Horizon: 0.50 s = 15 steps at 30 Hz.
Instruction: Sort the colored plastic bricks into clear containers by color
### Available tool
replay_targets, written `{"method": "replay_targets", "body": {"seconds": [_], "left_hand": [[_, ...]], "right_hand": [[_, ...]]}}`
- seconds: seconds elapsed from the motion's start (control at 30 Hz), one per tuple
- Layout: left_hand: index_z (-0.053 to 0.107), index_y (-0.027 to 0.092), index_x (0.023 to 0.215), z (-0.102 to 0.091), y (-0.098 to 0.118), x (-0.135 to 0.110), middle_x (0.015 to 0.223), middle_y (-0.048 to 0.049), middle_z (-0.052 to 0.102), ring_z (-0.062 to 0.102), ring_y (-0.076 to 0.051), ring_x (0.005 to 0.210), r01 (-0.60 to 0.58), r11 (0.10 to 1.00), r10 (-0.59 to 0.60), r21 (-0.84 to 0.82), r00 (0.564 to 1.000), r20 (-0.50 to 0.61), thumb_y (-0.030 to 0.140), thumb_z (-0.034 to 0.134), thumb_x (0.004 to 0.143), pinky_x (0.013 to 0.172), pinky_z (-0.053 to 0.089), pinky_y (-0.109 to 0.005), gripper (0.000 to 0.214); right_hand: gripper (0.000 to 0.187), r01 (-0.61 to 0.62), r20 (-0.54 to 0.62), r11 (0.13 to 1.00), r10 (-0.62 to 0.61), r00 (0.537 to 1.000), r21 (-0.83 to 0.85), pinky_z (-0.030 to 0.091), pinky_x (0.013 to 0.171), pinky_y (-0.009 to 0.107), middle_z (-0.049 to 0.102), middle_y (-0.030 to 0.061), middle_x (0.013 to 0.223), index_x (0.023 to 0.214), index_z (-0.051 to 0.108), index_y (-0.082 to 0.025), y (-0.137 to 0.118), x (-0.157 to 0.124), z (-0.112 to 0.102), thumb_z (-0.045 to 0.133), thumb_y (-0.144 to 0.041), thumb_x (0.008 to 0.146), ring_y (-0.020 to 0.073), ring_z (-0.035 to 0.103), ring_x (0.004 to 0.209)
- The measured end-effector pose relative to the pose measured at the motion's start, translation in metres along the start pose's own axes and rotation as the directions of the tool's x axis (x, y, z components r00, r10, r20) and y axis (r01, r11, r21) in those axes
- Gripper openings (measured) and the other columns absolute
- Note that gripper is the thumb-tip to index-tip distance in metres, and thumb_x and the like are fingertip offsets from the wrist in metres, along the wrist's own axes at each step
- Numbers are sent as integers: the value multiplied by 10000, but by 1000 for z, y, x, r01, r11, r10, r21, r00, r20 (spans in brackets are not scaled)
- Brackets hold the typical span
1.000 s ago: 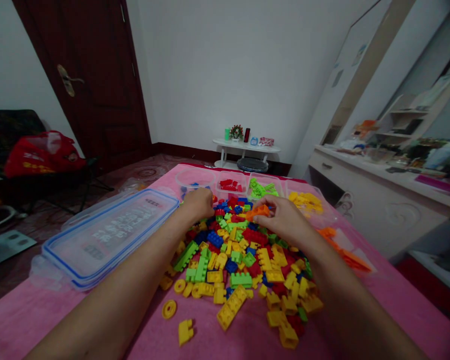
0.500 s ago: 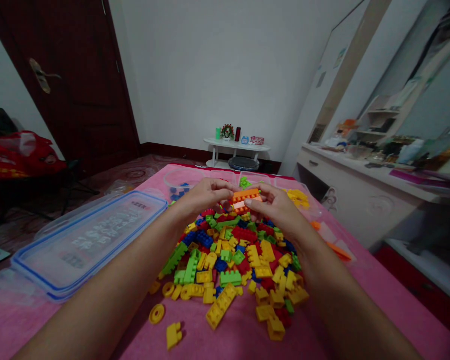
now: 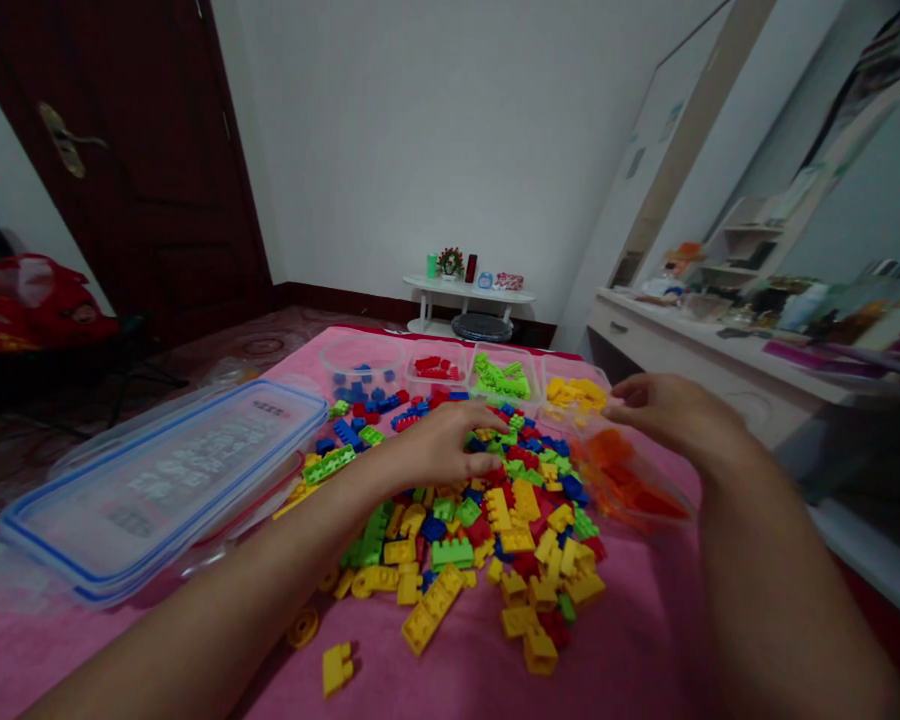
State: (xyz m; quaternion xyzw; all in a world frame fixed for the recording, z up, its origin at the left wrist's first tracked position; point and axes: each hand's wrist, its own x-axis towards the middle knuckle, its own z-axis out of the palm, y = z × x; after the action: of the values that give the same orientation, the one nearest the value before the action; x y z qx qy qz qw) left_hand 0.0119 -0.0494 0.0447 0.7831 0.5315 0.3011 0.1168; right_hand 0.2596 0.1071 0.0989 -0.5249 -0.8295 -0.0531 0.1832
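Bench point(image 3: 645, 640): covered in pink cloth and carrying every item listed below.

Storage box point(image 3: 157, 480): clear plastic with a blue-rimmed lid, lying flat on the left side of the bench, just beside the block pile.

Pile of blocks point(image 3: 487, 520): mixed yellow, red, blue and green plastic building blocks, heaped at the centre of the bench between the two forearms.

Orange tub point(image 3: 630, 485): a clear container holding orange blocks, at the right edge of the pile and touching it.

Row of four small clear tubs along the far edge of the bench, beyond the pile: blue tub point(image 3: 360, 362), red tub point(image 3: 433, 366), green tub point(image 3: 504, 376), yellow tub point(image 3: 576, 392), each holding blocks of that one colour.

Left hand point(image 3: 450, 450): palm down on the far part of the pile, fingers spread and released, resting on the blocks with nothing gripped.

Right hand point(image 3: 667, 410): raised above the orange tub, near the yellow tub, fingers loosely curled and pointing left. Whether they pinch anything cannot be told.

Strays at the near edge, apart from the pile: a long yellow block point(image 3: 429, 610), a notched yellow block point(image 3: 336, 668) and a yellow ring point(image 3: 302, 628).
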Motion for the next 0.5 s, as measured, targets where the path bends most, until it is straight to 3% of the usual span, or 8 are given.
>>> {"method": "replay_targets", "body": {"seconds": [0.07, 0.13, 0.27, 0.37, 0.5], "left_hand": [[594, 191, 1180, 3, 2, -2, 1287, -101, 535, 509, -228, 1148, -72, 995, 64, 72, 992, 109, 342, 641, 739, 972, 391, -343, 468], [618, 194, 1147, 4, 1, -4, 1210, -96, 588, 549, -216, 1080, -76, 989, 50, 128, 981, 190, 298, 634, 742, 919, 420, -314, 418], [664, 224, 1066, -4, -7, -5, 1031, -56, 670, 601, -196, 928, -5, 967, -47, 255, 979, 200, 227, 619, 708, 806, 445, -272, 361], [677, 238, 1044, -17, -14, -7, 969, -43, 694, 618, -184, 844, 44, 946, -114, 320, 972, 204, 211, 595, 683, 748, 445, -259, 370], [695, 225, 988, -28, -17, -11, 918, -47, 707, 623, -174, 779, 109, 922, -207, 371, 950, 236, 215, 589, 667, 686, 438, -243, 338]], "right_hand": [[312, -20, 59, 1000, 19, 998, 15, 410, 551, 274, 689, 65, 828, 895, 698, -216, -10, -2, -1, 649, -410, 656, 191, 617, 669], [267, 65, 96, 994, -74, 993, 89, 410, 572, 257, 689, 58, 840, 879, 696, -211, -31, -7, -1, 631, -385, 688, 176, 616, 700], [196, 226, 267, 963, -258, 929, 144, 392, 581, 227, 688, 34, 827, 845, 697, -221, -74, -17, 14, 638, -307, 678, 159, 611, 732], [255, 239, 360, 971, -229, 904, 17, 381, 587, 241, 688, 39, 887, 882, 693, -246, -92, -24, 33, 668, -304, 634, 187, 617, 781], [259, 259, 396, 962, -205, 895, -90, 393, 617, 270, 687, 59, 961, 902, 692, -255, -99, -29, 48, 642, -296, 650, 236, 620, 881]]}}
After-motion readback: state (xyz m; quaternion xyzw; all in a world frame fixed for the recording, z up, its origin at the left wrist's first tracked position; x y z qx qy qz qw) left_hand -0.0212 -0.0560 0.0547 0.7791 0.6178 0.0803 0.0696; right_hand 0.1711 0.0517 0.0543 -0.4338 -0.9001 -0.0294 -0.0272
